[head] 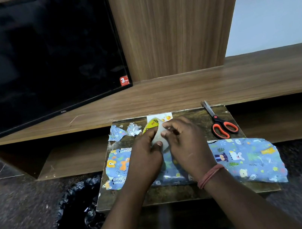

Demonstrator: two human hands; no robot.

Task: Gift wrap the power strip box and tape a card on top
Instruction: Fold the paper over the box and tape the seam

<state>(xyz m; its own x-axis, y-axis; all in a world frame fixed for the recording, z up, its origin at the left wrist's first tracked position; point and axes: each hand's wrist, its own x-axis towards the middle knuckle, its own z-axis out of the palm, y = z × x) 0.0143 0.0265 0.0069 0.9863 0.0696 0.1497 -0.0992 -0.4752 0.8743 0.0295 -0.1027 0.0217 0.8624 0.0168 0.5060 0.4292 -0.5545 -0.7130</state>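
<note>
A long box wrapped in blue animal-print paper (246, 156) lies across the small dark wooden board (178, 193), its right end overhanging. Above its middle my left hand (144, 155) grips a roll of clear tape (156, 133) with a yellow core. My right hand (185, 142) is against the roll, its fingertips pinching at the tape's surface. A white card (168, 116) with orange marks lies at the board's far edge, partly hidden behind the roll.
Orange-handled scissors (221, 123) lie at the board's right rear. Crumpled paper scraps (124, 132) sit at the left rear. A black bin bag (79, 214) stands on the floor to the left. A TV (38, 59) leans on the wooden shelf (182, 91) behind.
</note>
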